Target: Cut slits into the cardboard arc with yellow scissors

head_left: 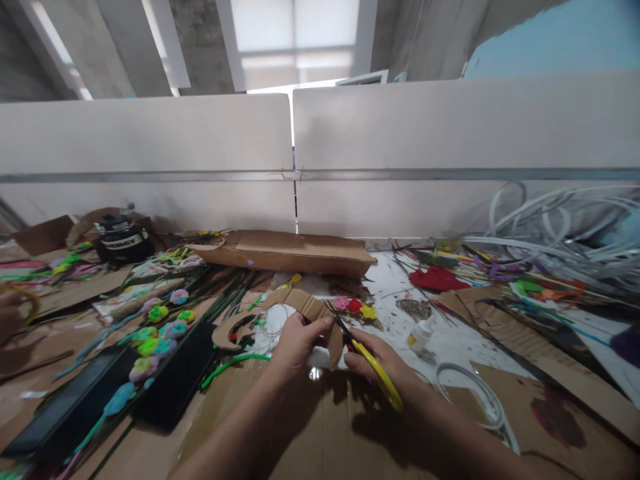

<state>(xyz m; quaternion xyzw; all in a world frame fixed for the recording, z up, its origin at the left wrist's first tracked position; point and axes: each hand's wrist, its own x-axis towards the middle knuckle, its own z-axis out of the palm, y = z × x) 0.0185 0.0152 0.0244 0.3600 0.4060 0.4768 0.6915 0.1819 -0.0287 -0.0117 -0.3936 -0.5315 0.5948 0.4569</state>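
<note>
My left hand [296, 341] pinches the edge of a curved brown cardboard cut-out [300, 305] that lies on the table in front of me. My right hand [380, 365] is closed around yellow-handled scissors [373, 363], whose dark blades point up and left at the cardboard's right edge, close to my left thumb. Three small felt flowers [355, 307], pink, red and yellow, lie just beyond the blades. A green wire [233, 365] curves under the cardboard to the left.
A long cardboard box [287, 252] lies behind. Left are black trays [173, 383], pompom flowers [160, 333], green stems and a black jar [121, 241]. Right: a glue bottle [421, 333], red felt [437, 279], cardboard sheets, white cables [560, 227]. Another person's hand [10, 317] shows at far left.
</note>
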